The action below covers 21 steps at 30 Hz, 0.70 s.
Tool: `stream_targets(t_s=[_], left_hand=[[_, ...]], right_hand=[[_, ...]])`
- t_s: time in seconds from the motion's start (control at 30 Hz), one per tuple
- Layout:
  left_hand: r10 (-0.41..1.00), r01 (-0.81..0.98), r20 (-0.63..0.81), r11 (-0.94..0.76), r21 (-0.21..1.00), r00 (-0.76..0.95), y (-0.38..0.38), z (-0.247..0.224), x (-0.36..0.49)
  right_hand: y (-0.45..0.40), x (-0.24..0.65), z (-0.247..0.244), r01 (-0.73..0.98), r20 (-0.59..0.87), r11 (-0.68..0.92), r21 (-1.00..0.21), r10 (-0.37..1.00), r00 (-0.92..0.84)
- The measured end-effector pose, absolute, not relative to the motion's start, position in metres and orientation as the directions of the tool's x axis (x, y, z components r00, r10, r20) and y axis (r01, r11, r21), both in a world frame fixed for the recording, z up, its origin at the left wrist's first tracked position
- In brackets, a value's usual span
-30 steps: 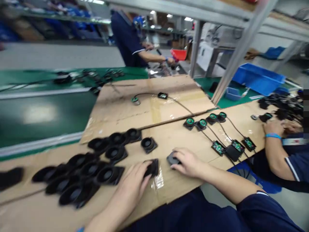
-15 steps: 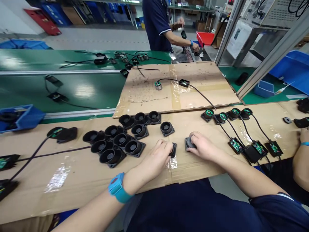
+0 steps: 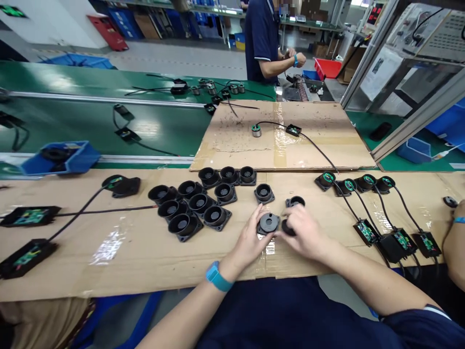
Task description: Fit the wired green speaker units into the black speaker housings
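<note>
**Both hands on black housings at the near edge of the cardboard**

The flat black housing (image 3: 268, 223), a round part with a square flange, sits on the cardboard sheet (image 3: 145, 252) directly ahead of the person, between the two hands. The left hand (image 3: 250, 240) meets it from the left: fingers curled, fingertips (image 3: 260, 213) pinching the flange edge, thumb below. A blue wristband (image 3: 217, 277) sits on that wrist.

The right hand (image 3: 307, 232) lies just to the right, touching the same part at its right side. Its fingers are bent over a second dark piece (image 3: 288, 228), which is mostly covered; it appears to be gripped, though its shape cannot be made out. Just beyond the right knuckles stands another cup housing (image 3: 295, 201), upright, apart from the hand.

To the left, near the left hand but not touching it, a cluster of cup housings (image 3: 198, 203) stands mouth-up on the cardboard. To the right, four wired units with green tops (image 3: 354, 183) lie in a row, leads running to small circuit boxes (image 3: 394, 240). A co-worker's forearm (image 3: 456, 242) shows at the right edge. Beyond, a green conveyor (image 3: 72, 121) carries loose wired parts, and another person (image 3: 267, 43) stands at its far end.
</note>
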<state>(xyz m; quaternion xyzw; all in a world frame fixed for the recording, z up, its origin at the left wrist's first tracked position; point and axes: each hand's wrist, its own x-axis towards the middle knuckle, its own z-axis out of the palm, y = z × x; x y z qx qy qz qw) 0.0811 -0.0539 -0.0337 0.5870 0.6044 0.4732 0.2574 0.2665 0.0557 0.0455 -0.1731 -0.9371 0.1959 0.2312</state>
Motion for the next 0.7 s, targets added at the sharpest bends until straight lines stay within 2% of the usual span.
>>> stream_targets(t_s=[0.1,0.2,0.37,0.53,0.63,0.7], left_hand=[[0.945,0.459,0.267,-0.157,0.875,-0.186,-0.056,-0.043,0.081],[0.939,0.482,0.284,-0.161,0.861,-0.193,-0.056,-0.048,0.078],[0.948,0.493,0.264,-0.145,0.858,-0.18,-0.055,-0.057,0.075],[0.953,0.577,0.247,-0.102,0.81,-0.177,-0.053,-0.069,0.069],[0.954,0.606,0.224,-0.059,0.793,-0.201,-0.05,-0.064,0.067],[0.951,0.61,0.201,-0.016,0.792,-0.236,-0.051,-0.054,0.069]], right_hand=[[0.038,0.238,0.044,0.186,0.186,0.912,-0.366,0.267,-0.945],[0.038,0.22,0.04,0.175,0.101,0.945,-0.278,0.21,-0.972],[0.044,0.218,0.043,0.217,0.113,0.953,-0.211,0.244,-0.963],[0.041,0.223,0.042,0.161,0.119,0.983,-0.088,0.17,-0.978],[0.046,0.23,0.053,0.122,0.192,0.991,-0.057,0.131,-0.973],[0.059,0.247,0.069,0.066,0.281,0.994,-0.092,0.089,-0.956]])
